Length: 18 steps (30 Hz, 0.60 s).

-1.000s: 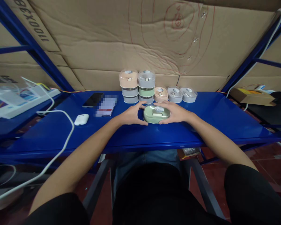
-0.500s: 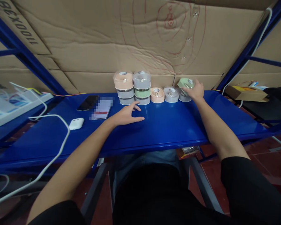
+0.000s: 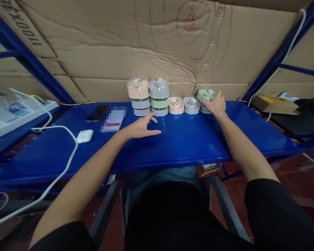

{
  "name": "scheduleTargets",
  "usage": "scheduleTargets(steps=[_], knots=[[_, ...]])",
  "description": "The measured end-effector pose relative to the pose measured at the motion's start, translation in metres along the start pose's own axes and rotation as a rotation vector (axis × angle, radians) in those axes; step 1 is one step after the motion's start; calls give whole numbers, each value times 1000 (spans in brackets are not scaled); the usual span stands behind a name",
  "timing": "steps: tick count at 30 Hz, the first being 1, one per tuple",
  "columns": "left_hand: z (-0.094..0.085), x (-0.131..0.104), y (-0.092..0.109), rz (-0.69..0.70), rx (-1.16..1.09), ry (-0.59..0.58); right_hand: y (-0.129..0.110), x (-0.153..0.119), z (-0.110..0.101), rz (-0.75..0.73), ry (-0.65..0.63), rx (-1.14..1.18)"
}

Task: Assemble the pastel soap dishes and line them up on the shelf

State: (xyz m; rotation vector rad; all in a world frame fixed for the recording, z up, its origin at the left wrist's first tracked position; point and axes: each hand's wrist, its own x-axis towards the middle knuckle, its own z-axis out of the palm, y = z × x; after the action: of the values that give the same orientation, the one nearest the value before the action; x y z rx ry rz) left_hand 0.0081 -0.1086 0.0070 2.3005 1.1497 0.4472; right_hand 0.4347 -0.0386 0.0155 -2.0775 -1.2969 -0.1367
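My right hand point(image 3: 217, 104) grips a green lidded box point(image 3: 206, 94) by its side, on top of a grey box point(image 3: 205, 109) at the right end of the row. To its left stand a single grey box point(image 3: 192, 105) and a single peach box point(image 3: 176, 105). Two taller stacks follow, one topped by a peach box point(image 3: 138, 88), the other by a grey box point(image 3: 159, 88) over a green one point(image 3: 159, 102). My left hand point(image 3: 143, 127) hovers or rests low in front of these stacks, fingers apart, holding nothing.
On the blue table point(image 3: 178, 143) lie a black phone point(image 3: 97, 113), a phone with a lit screen point(image 3: 115, 120) and a white earbud case point(image 3: 85, 136). A white cable point(image 3: 70, 160) crosses the left side. Cardboard point(image 3: 99, 52) walls the back.
My right hand and the green box have shifted slightly left and down, so the box sits more squarely over the grey one. My left hand has stayed nearly still.
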Motion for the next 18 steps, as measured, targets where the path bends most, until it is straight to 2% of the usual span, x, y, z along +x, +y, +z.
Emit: scheduleTargets(steps=[4,6,8,10,12,15,18], knots=[[-1,-1,1,-5,-7,-7,4,-1,-5,-30,71,-27],[-1,-1,1,-5,-7,-11,-1,-7,-12,-162,143,-92],[-1,0,1,-5,-4,-15,-10,-17,-18,-396,165,-148],[-1,0,1,-5,0,-17,-22,-30,-18,-633,77,-182],[-1,0,1,-3,4,-19,-34,-42,-11,-779,-79,-214],[-1,-1,1,14,6,-30,-45,-58,0,-841,-283,-271],[-1,-1,0,30,3,-27,-50,-69,-6,-822,-358,-308]])
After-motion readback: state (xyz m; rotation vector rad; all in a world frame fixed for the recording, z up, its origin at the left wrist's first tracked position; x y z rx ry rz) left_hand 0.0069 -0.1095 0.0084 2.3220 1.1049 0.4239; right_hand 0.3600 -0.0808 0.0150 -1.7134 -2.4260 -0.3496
